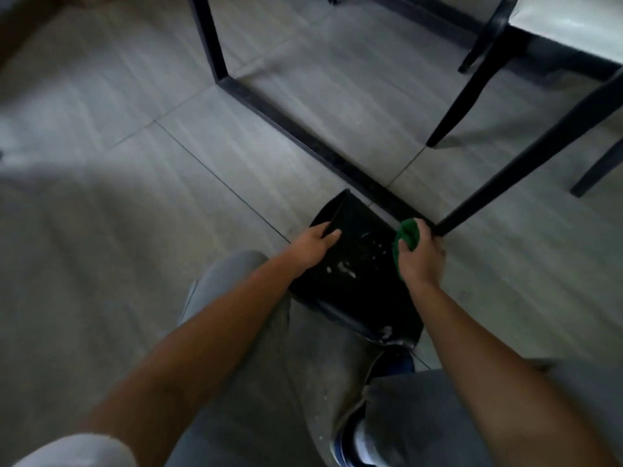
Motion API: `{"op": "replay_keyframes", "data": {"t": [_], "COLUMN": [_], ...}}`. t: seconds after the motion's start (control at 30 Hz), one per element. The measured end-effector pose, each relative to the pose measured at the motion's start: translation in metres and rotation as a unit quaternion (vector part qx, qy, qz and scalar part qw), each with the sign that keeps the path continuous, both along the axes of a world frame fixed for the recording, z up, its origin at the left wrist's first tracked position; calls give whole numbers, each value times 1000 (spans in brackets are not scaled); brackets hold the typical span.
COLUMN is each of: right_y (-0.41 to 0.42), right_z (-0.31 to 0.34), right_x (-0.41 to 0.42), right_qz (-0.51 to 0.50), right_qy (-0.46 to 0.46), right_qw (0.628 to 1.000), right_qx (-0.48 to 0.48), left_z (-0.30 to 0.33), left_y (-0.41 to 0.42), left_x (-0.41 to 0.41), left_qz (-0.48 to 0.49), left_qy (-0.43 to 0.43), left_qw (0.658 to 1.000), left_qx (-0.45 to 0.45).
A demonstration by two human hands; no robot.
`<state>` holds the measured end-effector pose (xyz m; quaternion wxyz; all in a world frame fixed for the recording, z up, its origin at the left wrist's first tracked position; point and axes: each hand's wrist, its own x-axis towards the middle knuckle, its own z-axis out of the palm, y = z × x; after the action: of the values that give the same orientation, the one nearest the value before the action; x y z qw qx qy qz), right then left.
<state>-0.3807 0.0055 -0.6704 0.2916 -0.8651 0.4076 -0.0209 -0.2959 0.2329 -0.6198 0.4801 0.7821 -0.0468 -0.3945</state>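
Bucket (pixel 357 264), black, white-flecked, tipped; left hand (pixel 315 246) grips its edge, right hand (pixel 421 256) clutches green cloth (pixel 408 232).

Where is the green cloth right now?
In the head view, right of centre: the right hand grips the green cloth at the right rim of the bucket, beside the table frame.

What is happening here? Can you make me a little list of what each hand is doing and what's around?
left hand: grips the rim of the bucket
right hand: holds a green cloth next to the bucket
bucket: black, tipped on its side, white spots on it
floor: grey tiles
nearby: black table frame and a chair leg
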Motion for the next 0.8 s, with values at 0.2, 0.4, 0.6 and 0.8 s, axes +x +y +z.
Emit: {"op": "replay_keyframes", "data": {"t": [0.2, 0.4, 0.6, 0.8], "right_y": [78, 96, 28, 94], "right_z": [21, 19, -21, 16], "right_x": [-2, -11, -43, -9], "right_qz": [127, 205, -68, 47], "right_qy": [-89, -104, 8, -97], "right_qw": [988, 970, 995, 993], "right_qx": [-6, -80, -72, -41], "left_z": [-5, 1, 0, -9], "left_y": [-8, -10, -3, -4], "left_x": [1, -1, 0, 7], "left_qz": [80, 94, 84, 135], "left_qy": [-23, -26, -14, -25], "left_qw": [996, 995, 996, 988], "left_qx": [-13, -33, -13, -63]}}
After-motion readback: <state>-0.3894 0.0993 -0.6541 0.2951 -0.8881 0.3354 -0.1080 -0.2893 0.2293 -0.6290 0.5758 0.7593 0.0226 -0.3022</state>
